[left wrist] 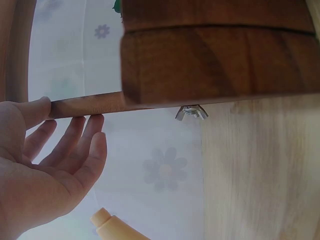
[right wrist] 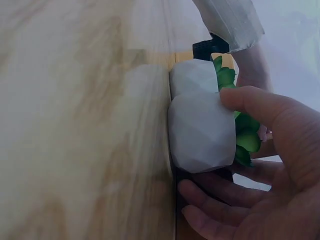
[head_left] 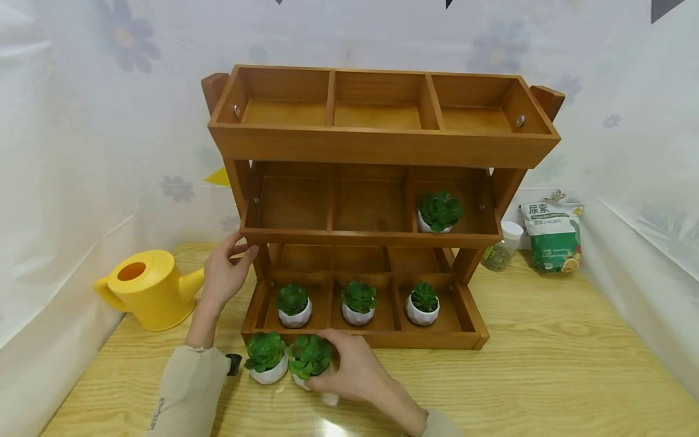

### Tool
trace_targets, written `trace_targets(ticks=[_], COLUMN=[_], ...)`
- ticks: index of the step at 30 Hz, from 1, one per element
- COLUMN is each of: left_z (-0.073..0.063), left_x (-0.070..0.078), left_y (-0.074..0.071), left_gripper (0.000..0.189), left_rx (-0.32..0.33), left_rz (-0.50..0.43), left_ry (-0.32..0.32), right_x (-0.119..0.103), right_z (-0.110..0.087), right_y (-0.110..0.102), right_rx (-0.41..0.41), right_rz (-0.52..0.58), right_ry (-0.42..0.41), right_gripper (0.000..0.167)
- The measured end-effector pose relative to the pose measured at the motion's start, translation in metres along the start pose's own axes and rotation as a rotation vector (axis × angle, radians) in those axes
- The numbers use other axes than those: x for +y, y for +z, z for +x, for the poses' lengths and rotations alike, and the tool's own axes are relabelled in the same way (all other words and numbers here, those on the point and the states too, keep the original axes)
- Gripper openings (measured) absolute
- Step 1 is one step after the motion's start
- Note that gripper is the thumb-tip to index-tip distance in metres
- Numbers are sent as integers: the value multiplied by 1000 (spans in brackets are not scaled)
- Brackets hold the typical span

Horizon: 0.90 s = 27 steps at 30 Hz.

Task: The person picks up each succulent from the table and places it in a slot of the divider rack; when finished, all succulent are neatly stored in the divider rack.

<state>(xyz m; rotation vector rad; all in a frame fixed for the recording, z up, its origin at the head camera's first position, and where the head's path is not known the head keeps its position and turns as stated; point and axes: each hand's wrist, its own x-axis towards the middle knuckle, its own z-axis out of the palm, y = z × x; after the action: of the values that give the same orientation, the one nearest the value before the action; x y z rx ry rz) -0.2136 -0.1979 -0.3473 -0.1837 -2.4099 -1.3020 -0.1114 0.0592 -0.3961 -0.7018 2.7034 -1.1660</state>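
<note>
My right hand [head_left: 352,367] holds a potted succulent [head_left: 309,357], a green rosette in a white faceted pot, with thumb and fingers around it. In the right wrist view the thumb lies against the white pot [right wrist: 202,132], whose base is right at the tabletop. Close on its left stands a second potted succulent [head_left: 266,358]. At the left side of a three-tier wooden plant shelf [head_left: 382,145], my left hand [head_left: 226,270] holds the wooden frame below the middle tier's corner. In the left wrist view, thumb and fingertips lie on opposite sides of a wooden bar [left wrist: 87,104].
Three potted succulents sit in the bottom tier [head_left: 363,340], one per compartment. Another succulent [head_left: 440,211] occupies the middle tier's right compartment. A yellow watering can [head_left: 158,297] stands at left. Behind the shelf on the right are a lidded jar [head_left: 503,247] and a green-white bag [head_left: 553,237].
</note>
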Motion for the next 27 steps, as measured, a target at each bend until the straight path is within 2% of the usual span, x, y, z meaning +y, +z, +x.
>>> trace_targets(ticks=[3, 6, 14, 27], left_z=[0, -1, 0, 0], left_x=[2, 3, 1, 0], left_y=[0, -1, -1, 1], left_gripper=[46, 45, 46, 45], left_rx=[-3, -1, -2, 7], left_rz=[0, 1, 2, 9], left_ry=[-1, -8, -5, 2], right_x=[2, 2, -1, 2], right_z=[0, 0, 0, 1], right_y=[0, -1, -2, 3], right_rx=[-13, -26, -46, 7], right_rz=[-5, -17, -64, -45], right_ry=[-71, -103, -85, -172], right_gripper=[62, 58, 64, 52])
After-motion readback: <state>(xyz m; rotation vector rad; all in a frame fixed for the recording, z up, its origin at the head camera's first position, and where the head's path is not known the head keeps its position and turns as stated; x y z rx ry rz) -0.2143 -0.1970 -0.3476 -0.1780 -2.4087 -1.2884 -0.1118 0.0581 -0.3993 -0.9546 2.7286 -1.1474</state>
